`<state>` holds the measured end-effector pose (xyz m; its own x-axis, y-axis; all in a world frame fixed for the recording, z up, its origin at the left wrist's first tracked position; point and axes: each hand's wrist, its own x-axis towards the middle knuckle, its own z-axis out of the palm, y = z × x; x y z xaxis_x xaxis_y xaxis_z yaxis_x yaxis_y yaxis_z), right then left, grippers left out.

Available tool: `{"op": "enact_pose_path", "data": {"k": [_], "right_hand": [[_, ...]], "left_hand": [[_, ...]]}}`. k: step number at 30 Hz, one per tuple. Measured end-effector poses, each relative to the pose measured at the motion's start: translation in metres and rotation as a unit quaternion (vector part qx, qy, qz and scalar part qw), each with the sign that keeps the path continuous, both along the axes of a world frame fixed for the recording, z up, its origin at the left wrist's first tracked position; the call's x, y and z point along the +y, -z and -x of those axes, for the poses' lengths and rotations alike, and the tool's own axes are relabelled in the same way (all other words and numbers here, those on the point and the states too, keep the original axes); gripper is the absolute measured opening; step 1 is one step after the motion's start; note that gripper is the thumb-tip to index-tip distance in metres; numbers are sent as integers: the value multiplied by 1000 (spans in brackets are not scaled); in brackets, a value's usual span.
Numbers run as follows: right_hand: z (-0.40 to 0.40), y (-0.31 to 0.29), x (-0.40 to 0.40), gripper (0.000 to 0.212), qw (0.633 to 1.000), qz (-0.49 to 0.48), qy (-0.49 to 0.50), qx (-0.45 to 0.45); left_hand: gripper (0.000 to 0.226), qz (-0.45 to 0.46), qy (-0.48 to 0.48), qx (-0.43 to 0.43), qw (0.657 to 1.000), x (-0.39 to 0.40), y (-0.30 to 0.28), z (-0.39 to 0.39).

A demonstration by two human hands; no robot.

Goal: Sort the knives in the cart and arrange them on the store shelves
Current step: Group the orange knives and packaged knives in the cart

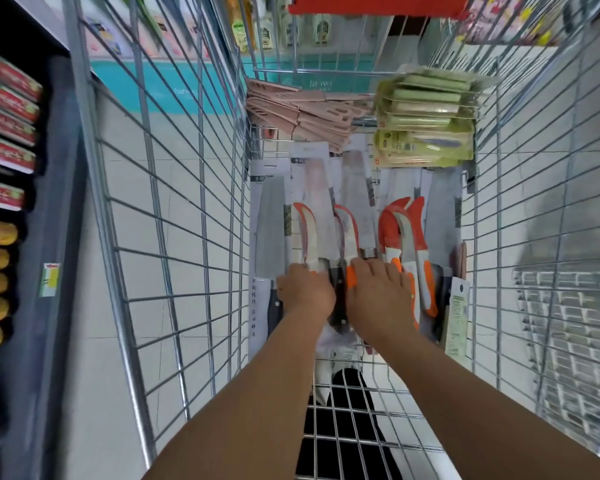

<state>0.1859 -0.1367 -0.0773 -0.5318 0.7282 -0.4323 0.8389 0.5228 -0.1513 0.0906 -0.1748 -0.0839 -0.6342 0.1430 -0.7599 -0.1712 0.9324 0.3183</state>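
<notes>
Both my hands reach down into the wire cart (201,209). Its floor holds packaged cleavers (271,226) on white cards and curved knives with orange-and-white handles (414,237). My left hand (305,291) curls its fingers over the handle end of a curved knife (309,233). My right hand (378,292) lies over the neighbouring curved knife (350,233), its orange handle (351,280) showing beside the thumb and fingertips bent down over it. A black-handled cleaver (338,303) lies between the two hands.
Pink knife sheaths (309,109) and green-handled knife packs (426,119) are stacked at the cart's far end. A dark shelf with red packages (11,116) stands on the left. Hanging goods (291,29) line the wall ahead. Another wire basket (568,323) sits at right.
</notes>
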Motion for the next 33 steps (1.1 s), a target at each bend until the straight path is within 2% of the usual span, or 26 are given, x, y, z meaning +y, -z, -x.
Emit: {"op": "enact_pose_path", "data": {"k": [4, 10, 15, 18, 21, 24, 28, 33], "right_hand": [[2, -2, -3, 50, 1000, 4, -13, -7], [-1, -4, -8, 51, 1000, -25, -15, -6], [-4, -1, -15, 61, 1000, -7, -15, -9], [-7, 0, -12, 56, 1000, -6, -9, 7], [-11, -2, -8, 50, 996, -42, 48, 59], [-20, -6, 0, 72, 990, 1, 141, 27], [-33, -5, 16, 89, 977, 63, 205, 10], [-33, -4, 28, 94, 972, 77, 221, -5]], "left_hand": [[32, -16, 14, 42, 999, -11, -16, 5], [43, 61, 50, 120, 990, -43, -31, 20], [47, 46, 68, 152, 985, -46, -35, 10], [37, -9, 107, 193, 975, -40, -38, 2], [24, -83, 101, 130, 983, -24, -38, -7], [23, -103, 99, 74, 987, -6, -28, -20], [26, -63, 108, 22, 992, 14, -15, -39], [32, -3, 152, 41, 987, 25, -3, -51]]}}
